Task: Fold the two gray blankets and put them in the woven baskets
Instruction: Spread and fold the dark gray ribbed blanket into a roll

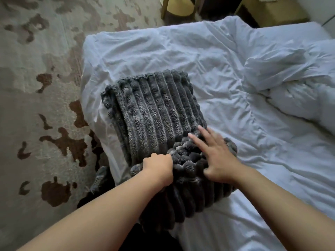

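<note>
**Blanket at the bed's near left corner**

I see the gray blanket folded on the rumpled white sheet. The left hand grips its near fold. The right hand lies flat on it, fingers spread. A rug (brown blotches) covers the floor on the left.

In front of you stood a bed in a wrinkled white sheet. A ribbed gray blanket lay folded on it at center left; a white duvet was bunched at right. A blotched rug lay at left.
</note>
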Motion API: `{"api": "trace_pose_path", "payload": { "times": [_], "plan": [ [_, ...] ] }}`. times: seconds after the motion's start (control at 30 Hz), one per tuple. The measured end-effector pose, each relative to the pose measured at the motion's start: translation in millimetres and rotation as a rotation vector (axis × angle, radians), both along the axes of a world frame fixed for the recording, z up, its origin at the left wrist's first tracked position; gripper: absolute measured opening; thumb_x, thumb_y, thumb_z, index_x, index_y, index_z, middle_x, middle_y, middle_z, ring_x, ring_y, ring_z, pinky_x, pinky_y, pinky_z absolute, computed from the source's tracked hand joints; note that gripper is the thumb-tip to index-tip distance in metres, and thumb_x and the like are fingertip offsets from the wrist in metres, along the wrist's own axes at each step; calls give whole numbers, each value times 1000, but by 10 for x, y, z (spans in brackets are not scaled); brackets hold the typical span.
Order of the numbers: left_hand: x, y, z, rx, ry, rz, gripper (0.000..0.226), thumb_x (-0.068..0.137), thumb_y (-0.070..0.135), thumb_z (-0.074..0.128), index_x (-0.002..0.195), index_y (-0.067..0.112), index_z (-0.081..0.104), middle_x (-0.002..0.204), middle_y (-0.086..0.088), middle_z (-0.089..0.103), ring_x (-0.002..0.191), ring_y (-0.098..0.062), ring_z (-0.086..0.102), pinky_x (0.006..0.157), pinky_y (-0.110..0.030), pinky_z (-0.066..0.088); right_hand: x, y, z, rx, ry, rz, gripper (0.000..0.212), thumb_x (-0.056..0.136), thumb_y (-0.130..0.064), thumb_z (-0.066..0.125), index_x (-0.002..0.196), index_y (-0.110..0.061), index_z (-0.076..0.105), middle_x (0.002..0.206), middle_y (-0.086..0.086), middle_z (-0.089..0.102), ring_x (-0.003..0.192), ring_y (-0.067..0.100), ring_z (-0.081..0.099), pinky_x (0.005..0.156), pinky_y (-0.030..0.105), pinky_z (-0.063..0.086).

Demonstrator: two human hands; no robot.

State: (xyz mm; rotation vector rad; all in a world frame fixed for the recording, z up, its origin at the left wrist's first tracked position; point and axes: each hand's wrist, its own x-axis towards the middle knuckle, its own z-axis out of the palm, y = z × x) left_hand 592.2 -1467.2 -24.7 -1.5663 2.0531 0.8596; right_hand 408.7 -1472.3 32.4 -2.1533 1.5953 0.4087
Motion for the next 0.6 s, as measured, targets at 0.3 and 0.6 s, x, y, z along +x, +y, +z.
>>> {"api": "trace_pose_path", "payload": {
  "times": [0.3, 0.6],
  "plan": [
    [-45, -150, -17, 237, 304, -7, 15, 78, 7, 46, 81, 20, 53, 103, -11, 67, 102, -31, 61, 73, -27, 42, -155, -163, -185, 414, 392, 154, 120, 60, -65, 75, 153, -33, 6, 157, -3, 29, 146, 23, 22, 117, 48, 12],
    [19, -232, 96, 30, 61, 358, 36, 77, 22, 60, 112, 15, 57, 116, -11, 59, 112, -30, 55, 92, -36, 42, 69, -491, -740, 249, 258, 145, 32, 86, -37, 53, 117, -29, 57, 122, 4, 65, 114, 27, 59, 88, 31, 45]
  ]
}}
